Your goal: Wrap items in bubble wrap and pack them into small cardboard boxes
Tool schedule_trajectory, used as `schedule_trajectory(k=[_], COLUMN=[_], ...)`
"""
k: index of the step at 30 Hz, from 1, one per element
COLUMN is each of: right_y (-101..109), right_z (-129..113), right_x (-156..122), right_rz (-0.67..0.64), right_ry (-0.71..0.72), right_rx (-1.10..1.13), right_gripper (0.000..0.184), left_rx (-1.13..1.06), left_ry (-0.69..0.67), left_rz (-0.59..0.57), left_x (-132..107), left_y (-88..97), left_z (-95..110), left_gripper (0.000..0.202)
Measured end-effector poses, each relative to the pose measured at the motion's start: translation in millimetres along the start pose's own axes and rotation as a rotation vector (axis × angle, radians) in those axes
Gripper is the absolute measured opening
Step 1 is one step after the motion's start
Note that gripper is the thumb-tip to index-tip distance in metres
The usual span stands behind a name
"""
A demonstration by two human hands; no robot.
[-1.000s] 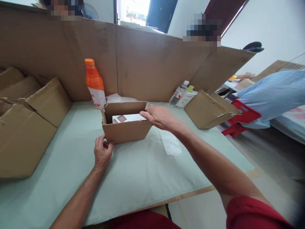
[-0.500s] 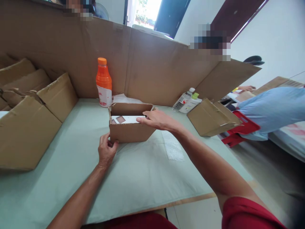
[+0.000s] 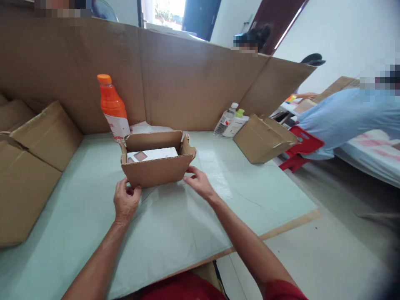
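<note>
A small open cardboard box [image 3: 154, 173] stands on the pale green table [image 3: 175, 225] in front of me. Inside it lies a white carton [image 3: 153, 154] with a brown square on top. My left hand [image 3: 125, 201] grips the box's near left bottom corner, fingers curled on the cardboard. My right hand [image 3: 197, 182] touches the near right bottom corner, its fingers pinched at the edge of the front wall.
An orange bottle [image 3: 112, 107] stands behind the box. Bubble wrap [image 3: 215, 175] lies to the right. Another carton [image 3: 259, 139] and two small bottles [image 3: 231, 121] sit at the back right. Cardboard walls [image 3: 187, 79] and stacked boxes [image 3: 28, 166] fence the table. A person in blue [image 3: 346, 121] bends at the right.
My right hand has left the top of the box and come down to its near right bottom corner. The left hand stays at the left corner.
</note>
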State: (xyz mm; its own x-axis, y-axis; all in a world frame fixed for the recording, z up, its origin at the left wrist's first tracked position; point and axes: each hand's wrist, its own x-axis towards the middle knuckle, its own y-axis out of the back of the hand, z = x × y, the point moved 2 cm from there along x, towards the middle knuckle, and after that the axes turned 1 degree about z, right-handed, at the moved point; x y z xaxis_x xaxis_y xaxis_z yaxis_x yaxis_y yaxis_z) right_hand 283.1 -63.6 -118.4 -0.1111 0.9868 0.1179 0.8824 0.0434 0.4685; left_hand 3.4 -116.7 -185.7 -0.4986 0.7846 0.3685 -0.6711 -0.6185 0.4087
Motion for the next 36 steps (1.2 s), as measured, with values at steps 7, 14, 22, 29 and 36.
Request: schedule_trajectory(k=[7, 14, 22, 29, 36], right_y=[13.7, 80.4, 65.8, 32.2, 24.7], right_z=[15.5, 65.3, 20.8, -40.6, -20.3], right_x=[-27.4, -77.1, -88.5, -154.6, -179.5], right_rz=[-0.056, -0.149, -0.176, -0.574, -0.525], right_ry=[0.117, 0.030, 0.155, 0.353, 0.326], right_rx=[-0.225, -0.896, -0.851, -0.620, -0.350], right_gripper=[0.052, 0.049, 0.033, 0.023, 0.029], left_rx=[0.005, -0.043, 0.037, -0.014, -0.161], left_ry=[0.079, 0.171, -0.142, -0.712, -0.281], left_rz=[-0.028, -0.033, 0.098, -0.550, -0.726], left_x=[5.7, 5.6, -29.6, -148.5, -179.5], left_y=[4.9, 2.3, 46.5, 42.1, 26.2], left_z=[-10.6, -10.1, 30.1, 86.6, 78.5], left_gripper=[0.035, 0.044, 0.068, 0.076, 0.045])
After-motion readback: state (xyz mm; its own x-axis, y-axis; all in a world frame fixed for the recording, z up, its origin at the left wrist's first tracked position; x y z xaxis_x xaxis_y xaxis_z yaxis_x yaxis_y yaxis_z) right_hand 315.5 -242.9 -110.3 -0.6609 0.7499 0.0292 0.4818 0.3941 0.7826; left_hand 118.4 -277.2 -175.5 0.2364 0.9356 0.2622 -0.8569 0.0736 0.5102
